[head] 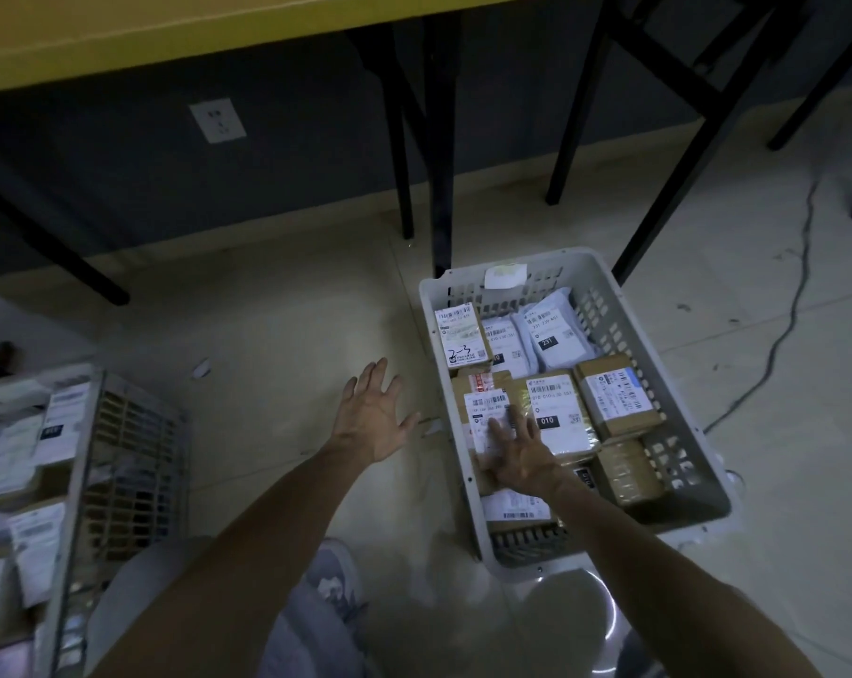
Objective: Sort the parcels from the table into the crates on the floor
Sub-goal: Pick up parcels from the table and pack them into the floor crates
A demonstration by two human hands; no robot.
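A grey slotted crate (693,486) stands on the floor to the right, filled with several labelled parcels. My right hand (519,450) lies flat with straight fingers on a cardboard parcel with a white label (485,408) at the crate's left side. My left hand (377,415) hovers open over the bare floor just left of the crate, fingers spread and holding nothing. Other parcels in the crate include a box labelled 010 (556,413), a brown box (614,401) and a white mailer bag marked 231 (556,335). A second crate (79,482) with parcels stands at the left edge.
The yellow table (169,31) edge runs along the top, with black legs (404,154) coming down behind the right crate. A black chair frame (658,139) stands at the upper right. A cable (776,345) trails on the floor right of the crate. My shoe (335,584) is below.
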